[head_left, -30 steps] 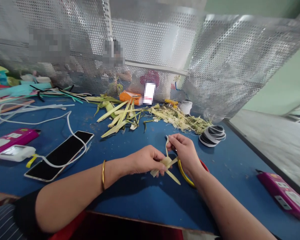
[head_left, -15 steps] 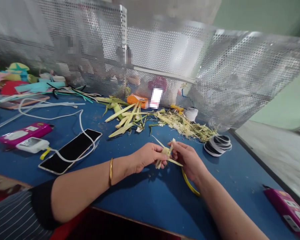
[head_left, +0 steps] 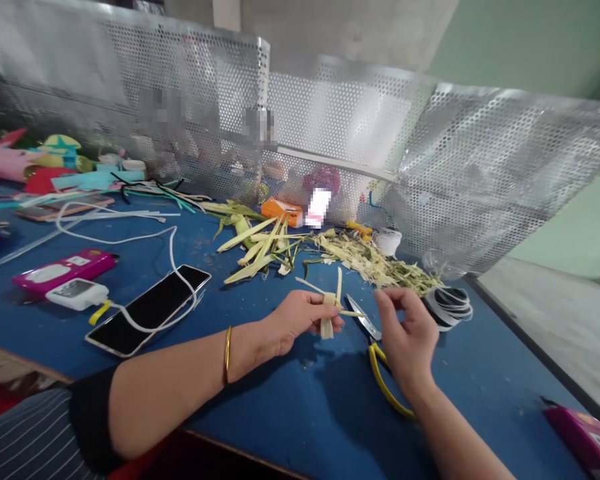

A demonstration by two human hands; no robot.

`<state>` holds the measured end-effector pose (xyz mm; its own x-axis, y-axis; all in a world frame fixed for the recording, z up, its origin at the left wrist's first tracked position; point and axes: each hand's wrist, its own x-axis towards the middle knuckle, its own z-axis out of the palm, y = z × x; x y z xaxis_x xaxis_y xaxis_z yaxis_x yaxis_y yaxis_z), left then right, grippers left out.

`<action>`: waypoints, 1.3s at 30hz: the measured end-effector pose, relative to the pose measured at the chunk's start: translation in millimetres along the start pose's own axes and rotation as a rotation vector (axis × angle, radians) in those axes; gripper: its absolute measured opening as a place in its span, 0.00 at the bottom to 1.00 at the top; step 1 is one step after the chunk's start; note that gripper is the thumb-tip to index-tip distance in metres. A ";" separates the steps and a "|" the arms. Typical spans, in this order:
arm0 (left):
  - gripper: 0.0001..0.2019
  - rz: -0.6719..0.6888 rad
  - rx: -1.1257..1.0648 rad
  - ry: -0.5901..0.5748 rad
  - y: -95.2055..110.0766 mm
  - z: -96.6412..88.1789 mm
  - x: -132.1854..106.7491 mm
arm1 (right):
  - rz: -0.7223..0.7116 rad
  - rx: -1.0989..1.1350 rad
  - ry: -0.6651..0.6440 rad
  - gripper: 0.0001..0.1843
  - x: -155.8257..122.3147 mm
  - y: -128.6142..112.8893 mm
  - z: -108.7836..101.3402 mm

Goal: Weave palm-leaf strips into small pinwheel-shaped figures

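Grip of the left hand (head_left: 300,317): clamped, thumb over fingers, on the folded leaf piece (head_left: 329,310) at the centre of the frame, held above the counter (head_left: 300,400). Grip of the right hand (head_left: 413,333), right of centre: fingers curled, no strip visible in it; whether the thumb and fingertips meet cannot be told. Change of state: half a second ago the right hand was at the piece, working a strip; it has since moved off to the right and now stands apart from it. Consequence, as judged: the left grip alone now keeps the folds closed, and the work appears to be between two folding steps. The strip ends are displayed separately: one upright, one toward the upper left, one toward the right, with a broad tail downward. The same withdrawal exposes the scissors (head_left: 373,349), of which only part of the yellow handle showed at that time. Their blades point to the upper left, and the right-hand strip end overlaps them in view; contact cannot be confirmed. Loose leaf strips (head_left: 260,250) lie above centre, with shredded scraps (head_left: 370,257) immediately to their right.
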<state>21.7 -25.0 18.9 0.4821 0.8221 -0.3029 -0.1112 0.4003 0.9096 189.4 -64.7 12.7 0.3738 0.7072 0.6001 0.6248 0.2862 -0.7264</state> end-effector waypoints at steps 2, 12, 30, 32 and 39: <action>0.09 0.052 -0.033 0.062 -0.7 -0.1 2.5 | -0.009 -0.023 -0.259 0.19 -8.1 -7.4 2.0; 0.12 0.171 -0.078 -0.072 0.1 0.3 3.1 | 0.358 0.309 -0.539 0.20 -23.2 -9.8 25.7; 0.09 0.147 -0.091 0.154 4.7 0.9 4.8 | 0.024 0.307 -0.810 0.18 -20.4 -21.1 16.3; 0.09 0.148 -0.091 0.160 7.3 0.1 4.3 | -0.009 0.269 -0.828 0.18 -20.6 -21.7 13.6; 0.08 0.035 0.089 0.000 20.6 -8.6 0.2 | -0.026 -0.014 -0.212 0.11 0.2 0.0 1.3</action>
<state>12.1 -13.1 35.2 0.4789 0.8352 -0.2703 -0.0507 0.3337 0.9413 188.6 -63.8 12.4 0.2060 0.8204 0.5334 0.6420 0.2981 -0.7064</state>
